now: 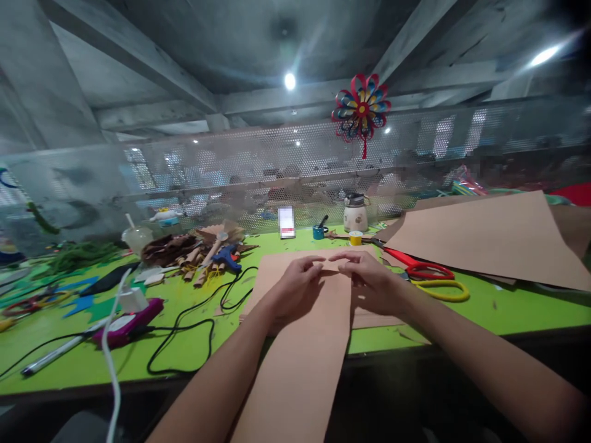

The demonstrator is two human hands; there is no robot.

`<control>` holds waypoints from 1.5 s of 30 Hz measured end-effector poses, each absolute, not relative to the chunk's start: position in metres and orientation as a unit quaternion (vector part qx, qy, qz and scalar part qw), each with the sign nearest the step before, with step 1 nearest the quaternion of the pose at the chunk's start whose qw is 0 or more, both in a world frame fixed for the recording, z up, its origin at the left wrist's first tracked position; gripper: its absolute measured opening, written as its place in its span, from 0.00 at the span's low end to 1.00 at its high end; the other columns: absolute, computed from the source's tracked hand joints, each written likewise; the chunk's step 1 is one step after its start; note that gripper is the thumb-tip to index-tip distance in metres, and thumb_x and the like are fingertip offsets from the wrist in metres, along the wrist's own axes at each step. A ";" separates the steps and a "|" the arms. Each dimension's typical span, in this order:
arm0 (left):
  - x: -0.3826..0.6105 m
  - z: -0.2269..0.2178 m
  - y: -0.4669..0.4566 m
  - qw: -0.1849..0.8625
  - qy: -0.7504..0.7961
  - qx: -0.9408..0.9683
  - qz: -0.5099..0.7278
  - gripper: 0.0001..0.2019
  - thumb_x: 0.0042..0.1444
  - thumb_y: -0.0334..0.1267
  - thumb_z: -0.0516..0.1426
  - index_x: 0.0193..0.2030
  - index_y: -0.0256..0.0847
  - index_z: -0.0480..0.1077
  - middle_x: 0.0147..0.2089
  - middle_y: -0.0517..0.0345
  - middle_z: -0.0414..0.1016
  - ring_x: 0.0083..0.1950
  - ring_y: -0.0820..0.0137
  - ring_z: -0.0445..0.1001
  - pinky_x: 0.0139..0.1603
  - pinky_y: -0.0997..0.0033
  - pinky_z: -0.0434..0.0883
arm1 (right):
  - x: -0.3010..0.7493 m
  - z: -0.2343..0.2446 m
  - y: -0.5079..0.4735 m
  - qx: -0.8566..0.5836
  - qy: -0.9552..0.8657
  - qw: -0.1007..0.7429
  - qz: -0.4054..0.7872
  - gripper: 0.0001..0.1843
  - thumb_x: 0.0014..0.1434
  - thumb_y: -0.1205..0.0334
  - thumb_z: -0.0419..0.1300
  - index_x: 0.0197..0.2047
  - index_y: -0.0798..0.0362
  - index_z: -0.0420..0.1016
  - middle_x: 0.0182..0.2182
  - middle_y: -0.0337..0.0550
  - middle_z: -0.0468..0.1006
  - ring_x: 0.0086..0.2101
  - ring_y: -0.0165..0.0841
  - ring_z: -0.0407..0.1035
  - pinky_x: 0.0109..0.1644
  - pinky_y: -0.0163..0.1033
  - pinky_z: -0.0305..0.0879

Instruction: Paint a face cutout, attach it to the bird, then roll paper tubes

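Observation:
A long strip of brown kraft paper [305,375] runs from the table top down over the front edge toward me. At its far end my left hand [300,283] pinches the left corner between thumb and fingers. My right hand [369,277] grips the right corner in the same way, thumb and fingertips on the paper's edge. That far edge looks slightly curled or folded between the hands. Beneath lies a stack of brown paper sheets [272,264], partly hidden by my hands and the strip.
Scissors with red and yellow handles [443,290] lie right of my right hand, before large brown sheets [480,234]. On the left are a blue glue gun [228,258], black cord [212,326] and purple power strip [129,323]. A phone [287,223] and jug [355,215] stand behind.

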State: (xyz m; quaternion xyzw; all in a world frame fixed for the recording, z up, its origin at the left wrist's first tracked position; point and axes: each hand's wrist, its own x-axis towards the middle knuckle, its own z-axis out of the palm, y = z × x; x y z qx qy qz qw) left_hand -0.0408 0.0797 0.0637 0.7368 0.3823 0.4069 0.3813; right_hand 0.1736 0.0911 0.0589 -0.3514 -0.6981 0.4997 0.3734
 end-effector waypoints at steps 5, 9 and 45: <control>-0.028 0.066 0.066 0.434 0.337 0.757 0.354 0.21 0.61 0.53 0.52 0.35 0.34 0.70 0.26 0.60 0.66 0.26 0.76 0.62 0.27 0.75 0.60 | 0.174 0.055 0.099 -0.260 -0.629 0.420 0.600 0.12 0.50 0.59 0.65 0.37 0.57 0.74 0.22 0.36 0.73 0.14 0.22 0.59 0.17 0.30 0.56; -0.030 0.073 0.072 0.426 0.357 0.739 0.381 0.21 0.61 0.54 0.51 0.32 0.36 0.68 0.28 0.56 0.70 0.29 0.72 0.69 0.31 0.74 0.65 | 0.176 0.060 0.091 -0.184 -0.611 0.409 0.652 0.14 0.56 0.54 0.63 0.40 0.57 0.75 0.24 0.41 0.76 0.19 0.27 0.68 0.24 0.34 0.66; -0.053 0.068 0.080 0.596 0.327 0.696 0.231 0.24 0.49 0.32 0.61 0.54 0.40 0.66 0.31 0.61 0.67 0.32 0.74 0.68 0.33 0.75 0.63 | 0.192 0.057 0.114 -0.371 -0.663 0.444 0.475 0.29 0.54 0.37 0.58 0.30 0.60 0.74 0.25 0.45 0.74 0.23 0.27 0.65 0.25 0.32 0.60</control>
